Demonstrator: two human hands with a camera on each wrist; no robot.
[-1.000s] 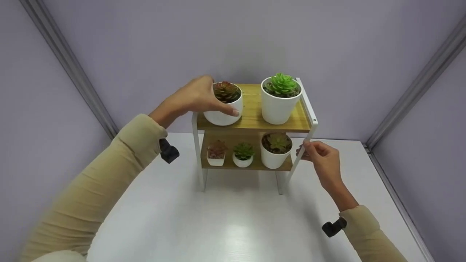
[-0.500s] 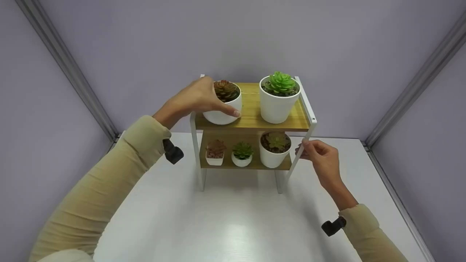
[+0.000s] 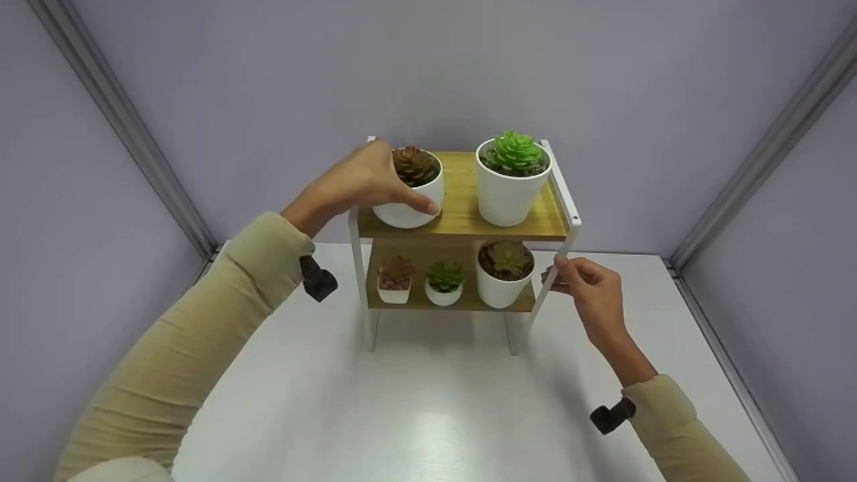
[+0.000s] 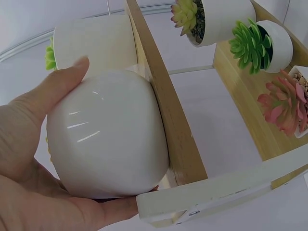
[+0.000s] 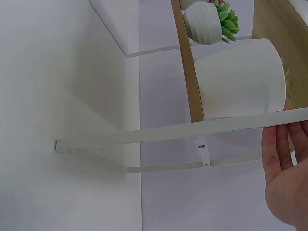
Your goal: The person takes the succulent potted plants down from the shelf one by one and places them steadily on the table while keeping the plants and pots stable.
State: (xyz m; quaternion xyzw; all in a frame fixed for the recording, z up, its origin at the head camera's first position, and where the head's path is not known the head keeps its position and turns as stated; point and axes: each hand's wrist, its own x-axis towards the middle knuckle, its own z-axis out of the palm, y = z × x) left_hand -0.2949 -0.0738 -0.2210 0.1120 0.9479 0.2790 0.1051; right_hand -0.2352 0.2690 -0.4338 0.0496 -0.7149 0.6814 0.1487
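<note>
On the left of the upper board, a rounded white pot (image 3: pixel 410 213) holds a reddish-brown succulent (image 3: pixel 413 166). My left hand (image 3: pixel 361 177) grips this pot from the left, thumb across its front; the left wrist view shows fingers curled along its other side. The pot rests against the wooden board (image 4: pixel 166 106). At the shelf's right side, my right hand (image 3: pixel 592 288) holds the white front upright (image 3: pixel 561 258) between thumb and fingers. Part of the fingers lies behind that upright. A taller white pot with a bright green succulent (image 3: pixel 514 152) stands right of the gripped pot.
The lower board (image 3: pixel 455 309) carries a square pot with a pinkish succulent (image 3: pixel 395 288), a small round pot with a green one (image 3: pixel 444 291), and a larger white pot (image 3: pixel 501 291). The shelf stands on a white table (image 3: pixel 428 402) before a pale wall (image 3: pixel 442 73).
My left wrist has shifted slightly to the right, and the shelf's back left post now shows behind the hand. The right hand keeps its hold, and the pots stay in place.
</note>
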